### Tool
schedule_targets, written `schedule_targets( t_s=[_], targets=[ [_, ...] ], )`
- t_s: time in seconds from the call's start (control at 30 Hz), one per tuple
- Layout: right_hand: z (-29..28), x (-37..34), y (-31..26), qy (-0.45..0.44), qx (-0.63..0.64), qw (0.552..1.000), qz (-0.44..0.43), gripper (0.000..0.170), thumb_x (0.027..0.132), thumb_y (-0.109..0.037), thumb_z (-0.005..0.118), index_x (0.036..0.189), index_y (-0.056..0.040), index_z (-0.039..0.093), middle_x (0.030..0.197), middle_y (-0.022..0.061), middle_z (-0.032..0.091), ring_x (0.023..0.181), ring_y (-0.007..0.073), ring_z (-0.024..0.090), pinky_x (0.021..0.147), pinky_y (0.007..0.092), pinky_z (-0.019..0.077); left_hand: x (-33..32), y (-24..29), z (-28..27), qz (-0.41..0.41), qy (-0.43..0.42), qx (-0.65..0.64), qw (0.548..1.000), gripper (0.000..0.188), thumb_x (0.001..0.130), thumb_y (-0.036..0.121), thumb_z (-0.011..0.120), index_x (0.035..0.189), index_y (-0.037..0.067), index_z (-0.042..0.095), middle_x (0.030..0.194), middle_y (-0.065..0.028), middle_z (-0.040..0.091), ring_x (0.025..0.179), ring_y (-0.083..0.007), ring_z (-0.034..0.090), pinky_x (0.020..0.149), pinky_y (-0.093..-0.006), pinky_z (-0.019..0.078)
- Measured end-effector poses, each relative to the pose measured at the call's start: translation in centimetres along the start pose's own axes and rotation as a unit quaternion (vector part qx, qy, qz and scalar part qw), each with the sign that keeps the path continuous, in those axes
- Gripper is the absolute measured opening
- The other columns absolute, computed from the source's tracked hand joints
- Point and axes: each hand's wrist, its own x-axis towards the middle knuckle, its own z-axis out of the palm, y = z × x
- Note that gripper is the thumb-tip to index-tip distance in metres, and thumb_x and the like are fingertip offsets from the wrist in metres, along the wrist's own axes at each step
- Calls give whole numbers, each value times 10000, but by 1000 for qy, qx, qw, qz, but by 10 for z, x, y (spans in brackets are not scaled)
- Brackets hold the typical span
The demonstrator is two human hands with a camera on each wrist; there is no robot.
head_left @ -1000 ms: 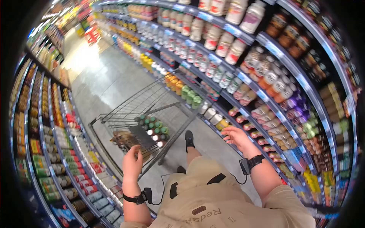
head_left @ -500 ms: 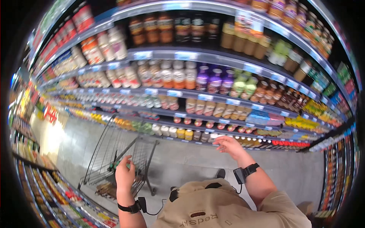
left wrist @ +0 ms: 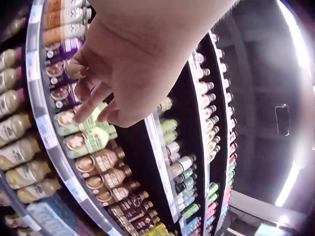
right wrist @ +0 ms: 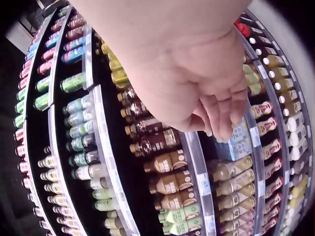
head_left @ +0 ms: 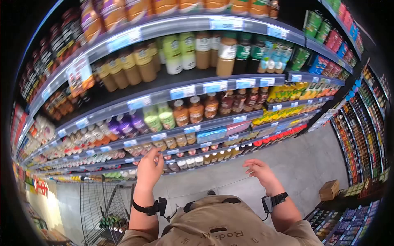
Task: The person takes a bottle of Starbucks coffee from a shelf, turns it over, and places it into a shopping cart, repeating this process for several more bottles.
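Observation:
My left hand (head_left: pixel 149 170) hangs in the air before the drink shelves with its fingers loosely bent and nothing in them. To the right, my right hand (head_left: pixel 261 173) is held out over the floor, its fingers relaxed and also holding nothing. Rows of bottles line the shelf in front of both hands: purple bottles (head_left: pixel 138 121), pale green bottles (head_left: pixel 166 116) and brown bottles (head_left: pixel 195 109). In the left wrist view the left fingers overlap a light green bottle (left wrist: pixel 88 142). A blue carton pack (right wrist: pixel 235 143) shows just below the right fingertips in the right wrist view.
A wire shopping cart (head_left: pixel 92 205) with several green-capped bottles (head_left: pixel 113 221) stands at the lower left. Further shelves (head_left: pixel 361 135) rise on the right, and a cardboard box (head_left: pixel 329 190) sits near them. Grey floor (head_left: pixel 230 180) runs between.
The view has swung right along the shelves, so the cart now lies at the lower left edge. Both hands stay raised and hold nothing throughout.

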Motion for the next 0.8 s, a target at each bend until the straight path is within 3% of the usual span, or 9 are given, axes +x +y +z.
schedule_targets(
  t_s=[0.1,0.2,0.4,0.5,0.57,0.6,0.7,0.73,0.8],
  targets=[
    [-22,2,-22,-12,16,999,-25,296,1052,-133,562,1325,-97,673,1257,42,742,964,138,682,826,313,539,31,52,24,29,-9,-8,1000,280,968,116,678,1243,66,694,993,-113,754,683,-284,691,666,-387,543],
    [-24,10,-60,-12,19,999,-48,304,1055,-138,573,1341,-94,667,1263,36,739,973,137,682,835,314,538,58,101,30,55,-32,-52,997,268,973,103,674,1237,63,695,978,-91,743,619,-195,643,598,-334,510],
    [11,29,-164,-71,7,971,-229,397,1043,-86,597,1441,-83,607,1245,39,732,1009,124,681,847,299,547,116,165,34,186,42,-143,971,257,969,27,666,1225,34,684,1032,-72,701,619,-123,576,596,-278,474],
    [32,37,-213,-119,-22,956,-269,515,1020,-12,583,1529,-73,533,1355,68,666,1022,122,680,849,296,554,144,192,30,199,46,-171,964,303,954,22,679,1256,29,661,1126,-88,687,671,-134,562,653,-276,486],
    [47,44,-240,-120,-31,935,-332,593,1011,22,560,1590,-62,460,1504,86,540,1023,128,682,867,297,551,166,206,35,249,96,-165,950,340,957,1,667,1294,42,657,1193,-66,679,719,-59,540,603,-225,428],
    [50,49,-252,-136,-32,934,-329,661,1001,48,554,1633,-56,389,1640,91,398,1045,135,677,870,294,549,178,211,36,253,88,-162,950,414,953,19,696,1356,34,606,1259,-88,662,732,-63,543,605,-226,439],
    [65,63,-277,-145,6,914,-379,721,988,78,559,1659,-71,343,1684,95,347,1078,148,668,863,292,547,208,223,44,241,86,-189,948,498,949,33,724,1414,19,549,1268,-91,662,727,-71,542,609,-226,448],
    [68,67,-286,-165,13,902,-399,776,968,123,552,1676,-77,306,1724,104,284,1117,160,662,838,281,542,217,226,46,237,84,-191,949,586,916,146,763,1436,15,528,1260,-136,650,700,-176,559,725,-340,514],
    [70,70,-301,-161,-9,895,-416,784,963,134,547,1678,-76,302,1727,108,274,1126,166,664,830,273,537,230,235,47,249,95,-188,945,590,914,166,774,1428,10,530,1252,-139,655,701,-188,564,715,-346,517]
  ],
)
